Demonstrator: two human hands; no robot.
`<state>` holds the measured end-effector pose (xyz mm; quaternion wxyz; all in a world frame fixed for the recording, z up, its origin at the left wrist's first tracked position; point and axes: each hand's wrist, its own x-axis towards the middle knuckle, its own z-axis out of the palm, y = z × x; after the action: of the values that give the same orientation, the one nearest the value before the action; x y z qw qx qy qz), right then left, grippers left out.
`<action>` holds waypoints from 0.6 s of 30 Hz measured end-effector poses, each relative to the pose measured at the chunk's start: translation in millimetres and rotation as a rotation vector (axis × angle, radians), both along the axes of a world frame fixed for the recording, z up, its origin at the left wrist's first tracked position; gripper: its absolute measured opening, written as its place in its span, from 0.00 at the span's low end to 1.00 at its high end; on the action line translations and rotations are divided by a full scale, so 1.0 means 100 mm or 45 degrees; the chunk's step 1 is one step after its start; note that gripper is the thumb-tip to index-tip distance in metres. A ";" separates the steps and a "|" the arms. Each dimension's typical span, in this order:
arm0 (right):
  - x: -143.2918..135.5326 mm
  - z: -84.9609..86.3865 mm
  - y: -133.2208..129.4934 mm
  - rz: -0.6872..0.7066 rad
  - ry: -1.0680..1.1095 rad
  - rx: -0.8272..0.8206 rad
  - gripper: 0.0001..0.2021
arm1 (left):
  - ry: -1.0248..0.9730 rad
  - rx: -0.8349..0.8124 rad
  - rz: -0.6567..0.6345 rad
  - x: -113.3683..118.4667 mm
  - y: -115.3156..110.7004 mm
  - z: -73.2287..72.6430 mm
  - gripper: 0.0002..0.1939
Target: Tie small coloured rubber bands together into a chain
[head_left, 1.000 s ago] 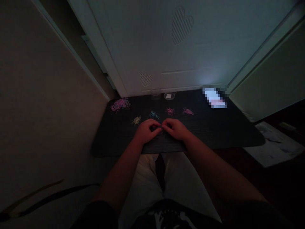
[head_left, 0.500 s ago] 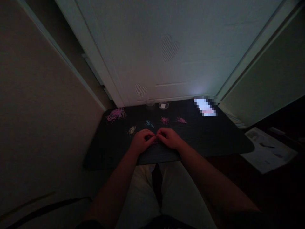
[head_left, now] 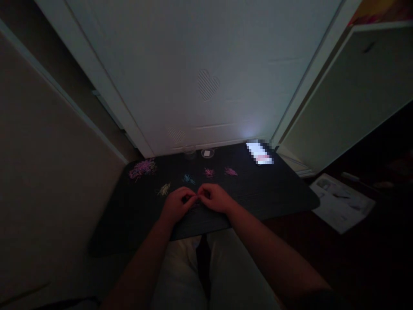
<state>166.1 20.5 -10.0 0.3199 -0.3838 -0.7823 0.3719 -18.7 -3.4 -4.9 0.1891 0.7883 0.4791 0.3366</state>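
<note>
My left hand (head_left: 178, 204) and my right hand (head_left: 214, 198) meet fingertip to fingertip just above the front of a dark table (head_left: 251, 193). Both are closed in a pinch; what lies between the fingertips is too small and dim to make out. Under the fingers, a few thin purplish strands (head_left: 195, 206) show on the table. Beyond my hands lie small piles of thin strands: a pale yellow pile (head_left: 164, 189), a blue pile (head_left: 189, 178), a pink pile (head_left: 209, 172) and a purplish-pink pile (head_left: 230, 172).
A larger mixed pile (head_left: 142, 169) sits at the table's back left. Near the white panel (head_left: 167, 86) stand a clear cup (head_left: 189, 152) and a round clear lid (head_left: 207, 153) with a white square. A lit phone (head_left: 260, 152) lies back right. Printed paper (head_left: 342, 204) rests lower, right.
The whole view has shifted, so the table and piles appear further left and lower. My hands keep their pinch, fingertips together, over the same spot on the table.
</note>
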 end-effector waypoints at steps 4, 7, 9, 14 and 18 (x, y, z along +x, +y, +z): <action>0.00 0.00 0.01 -0.026 -0.003 0.009 0.03 | 0.006 0.005 -0.007 0.00 -0.01 0.00 0.06; 0.00 -0.01 0.02 -0.033 0.006 0.005 0.03 | 0.007 0.016 0.011 0.01 -0.02 0.01 0.06; 0.00 -0.01 0.02 -0.027 0.011 0.007 0.03 | 0.008 0.024 0.013 0.01 -0.02 0.01 0.06; 0.00 -0.01 0.01 -0.034 -0.009 0.013 0.03 | 0.017 0.025 0.000 0.00 -0.01 0.01 0.06; 0.00 0.00 0.01 -0.041 -0.022 0.030 0.04 | 0.013 0.016 -0.004 0.01 -0.01 0.02 0.05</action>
<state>165.9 21.7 -9.5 0.3237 -0.3958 -0.7830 0.3542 -17.9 -4.6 -3.2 0.1824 0.7920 0.4765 0.3353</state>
